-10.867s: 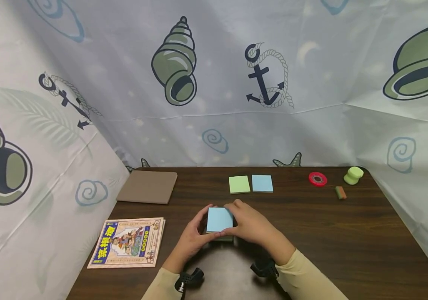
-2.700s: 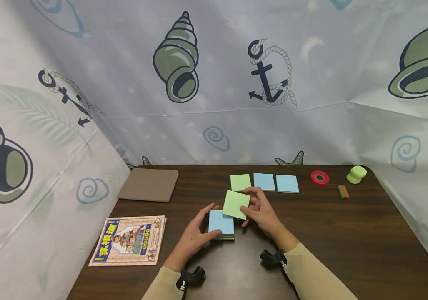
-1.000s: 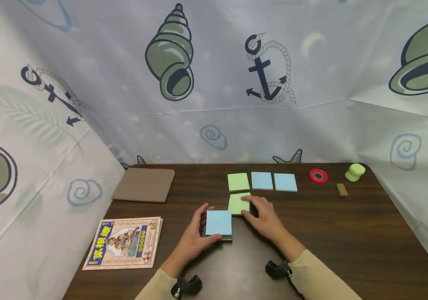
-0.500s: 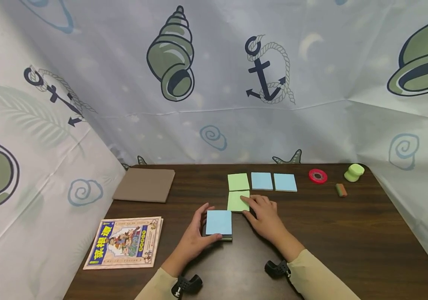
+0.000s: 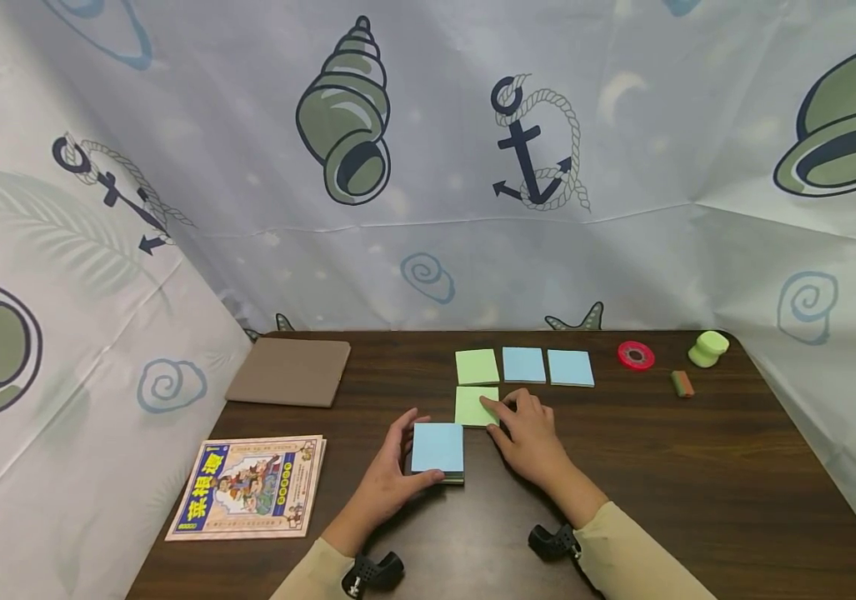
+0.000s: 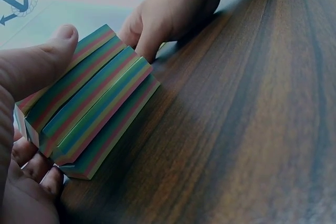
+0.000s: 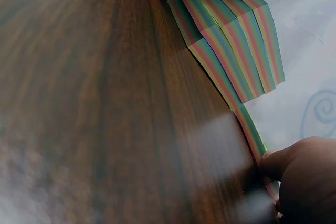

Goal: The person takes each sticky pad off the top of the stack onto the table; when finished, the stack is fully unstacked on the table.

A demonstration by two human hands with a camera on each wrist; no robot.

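Observation:
A stack of several sticky note pads (image 5: 438, 447) with a light blue top stands before me. My left hand (image 5: 386, 479) grips it from the left, thumb on the near side and fingers behind. In the left wrist view, the striped pad edges (image 6: 100, 98) lean unevenly, one over another. Just beyond the stack, a green sticky note pad (image 5: 473, 406) lies flat on the table. My right hand (image 5: 536, 442) holds its right side between index finger and thumb. The right wrist view shows the right thumb (image 7: 286, 161) against the pad's striped edge.
Behind lie another green pad (image 5: 477, 367) and two blue pads (image 5: 523, 365) in a row. To the right are a red ring-shaped object (image 5: 635, 355), a small two-coloured block (image 5: 683, 384) and a green knob-like object (image 5: 708, 348). Left are booklets (image 5: 247, 487) and a brown board (image 5: 288, 372).
A second blue pad has joined the back row. My right hand has lowered the green pad from above the stack onto the table, below the first green one. My left hand stays on the stack.

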